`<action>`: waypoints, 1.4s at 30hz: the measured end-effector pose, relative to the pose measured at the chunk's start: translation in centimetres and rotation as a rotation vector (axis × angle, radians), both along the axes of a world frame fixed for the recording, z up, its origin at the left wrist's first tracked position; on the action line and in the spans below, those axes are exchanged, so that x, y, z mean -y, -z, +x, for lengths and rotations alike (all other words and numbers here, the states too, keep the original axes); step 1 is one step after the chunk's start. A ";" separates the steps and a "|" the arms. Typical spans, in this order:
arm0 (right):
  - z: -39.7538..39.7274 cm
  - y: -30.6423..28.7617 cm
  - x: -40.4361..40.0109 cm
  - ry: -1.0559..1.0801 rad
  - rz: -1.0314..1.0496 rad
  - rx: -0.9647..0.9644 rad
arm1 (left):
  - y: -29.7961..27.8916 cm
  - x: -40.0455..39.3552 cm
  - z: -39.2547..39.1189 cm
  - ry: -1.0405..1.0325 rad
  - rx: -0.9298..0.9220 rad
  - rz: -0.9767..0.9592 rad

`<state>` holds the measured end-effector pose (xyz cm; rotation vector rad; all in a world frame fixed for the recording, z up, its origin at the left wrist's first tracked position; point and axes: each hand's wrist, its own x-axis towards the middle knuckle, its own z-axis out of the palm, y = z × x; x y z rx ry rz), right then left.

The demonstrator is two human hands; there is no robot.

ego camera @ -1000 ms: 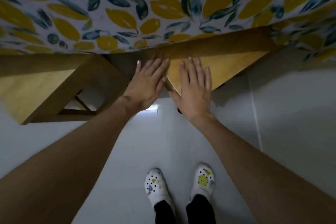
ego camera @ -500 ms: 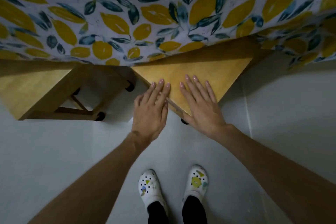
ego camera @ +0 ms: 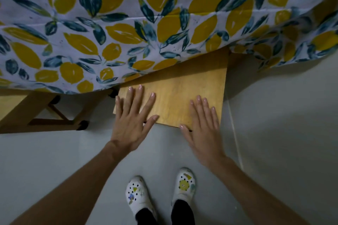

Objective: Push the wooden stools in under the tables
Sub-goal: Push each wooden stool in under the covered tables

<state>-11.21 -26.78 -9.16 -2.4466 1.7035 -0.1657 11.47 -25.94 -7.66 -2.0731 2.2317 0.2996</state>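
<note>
Smooth matt wooden stool (ego camera: 182, 97); printed cloth tablecloth (ego camera: 128, 29); glossy floor (ego camera: 274, 115).

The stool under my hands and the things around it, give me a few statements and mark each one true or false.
1. Both hands lie flat and open on the seat of the stool. True: the left hand and the right hand rest palm down on it.
2. The stool is fully hidden under the table. False: much of its seat sticks out past the tablecloth.
3. A second stool stands to the left. True.
4. The tablecloth is plain white. False: it is printed with yellow lemons and dark leaves.
5. The person is barefoot. False: white clogs are on both feet.
</note>
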 end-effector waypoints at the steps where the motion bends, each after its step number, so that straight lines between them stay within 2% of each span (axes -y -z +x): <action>1: 1.1 0.1 -0.5 0.085 0.024 0.012 | 0.2 0.1 0.1 0.000 0.014 0.009; 4: 1.8 0.3 0.1 0.134 0.028 -0.043 | 0.6 0.4 0.1 -0.001 0.014 0.009; 12: -2.5 0.7 6.4 -0.031 0.025 -0.103 | 0.8 3.3 -3.7 -0.126 -0.085 -0.007; 21: -5.2 0.4 13.0 -0.105 0.082 -0.098 | 0.7 8.0 -6.2 -0.163 -0.123 0.057; 28: -5.4 0.3 14.3 -0.104 0.086 -0.103 | 0.6 9.2 -6.6 -0.174 -0.121 0.060; 34: -5.3 0.3 14.4 -0.106 0.079 -0.138 | 0.6 9.3 -5.6 -0.112 -0.162 0.097; 37: -5.0 0.0 14.4 -0.107 0.098 -0.163 | -0.2 9.4 -3.8 -0.023 -0.257 0.140; 40: -4.1 -1.4 14.0 -0.056 0.190 -0.141 | -1.4 9.0 -1.4 0.062 -0.359 0.201; 42: -2.7 -2.2 12.9 -0.012 0.216 -0.073 | -1.7 7.8 0.3 0.020 -0.384 0.151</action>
